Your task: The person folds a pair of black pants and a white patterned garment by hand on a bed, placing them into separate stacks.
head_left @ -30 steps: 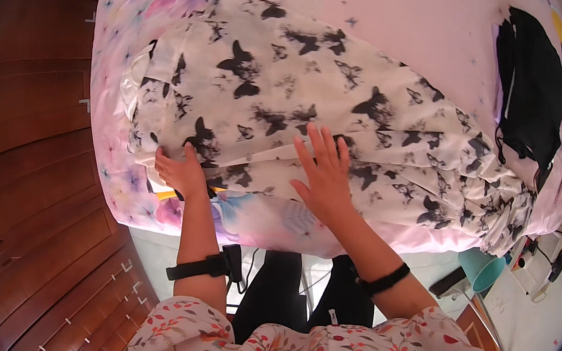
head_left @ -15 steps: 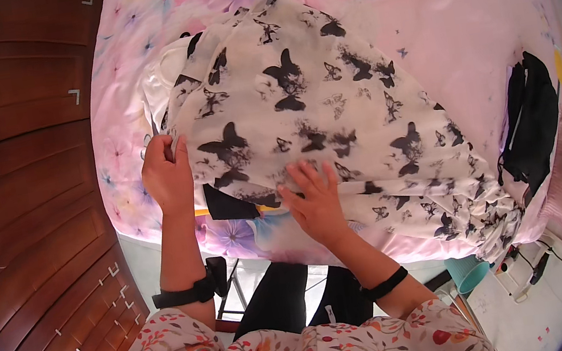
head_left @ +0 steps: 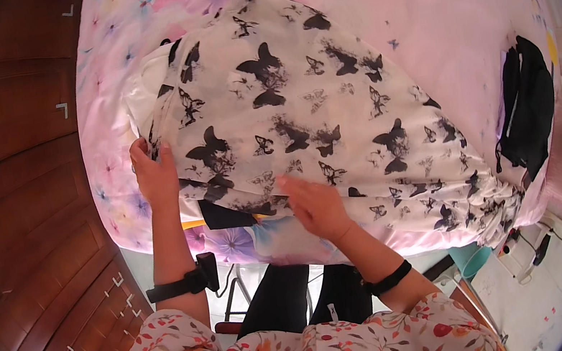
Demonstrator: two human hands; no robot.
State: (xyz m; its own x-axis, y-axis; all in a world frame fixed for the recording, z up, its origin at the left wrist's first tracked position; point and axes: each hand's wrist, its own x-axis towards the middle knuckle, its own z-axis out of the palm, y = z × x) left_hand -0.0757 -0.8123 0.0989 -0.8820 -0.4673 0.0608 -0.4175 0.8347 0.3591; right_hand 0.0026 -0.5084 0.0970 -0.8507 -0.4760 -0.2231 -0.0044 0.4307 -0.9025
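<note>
A thin white cloth point(head_left: 315, 109) printed with black butterflies lies spread on the bed, tapering to a gathered end at the lower right. Whether it is a garment or a scarf does not show. At its left edge my left hand point(head_left: 155, 172) is closed, pinching the cloth between thumb and fingers. My right hand point(head_left: 318, 206) rests against the lower middle of the cloth; its fingers are drawn together and slightly blurred, so their grip is unclear. A plain white cloth point(head_left: 139, 88) shows from under the left side, and a black piece of fabric point(head_left: 225, 215) sticks out below.
A pink floral sheet point(head_left: 431, 15) covers the bed. Black clothing point(head_left: 530, 102) lies at its right side. Brown wooden cabinets point(head_left: 18, 164) stand along the left. Off the front right edge are a teal bin point(head_left: 472, 261) and cables on the floor.
My right hand's spread fingers have drawn together and turned leftward on the cloth. My left hand still pinches the left edge. The whole view has shifted slightly.
</note>
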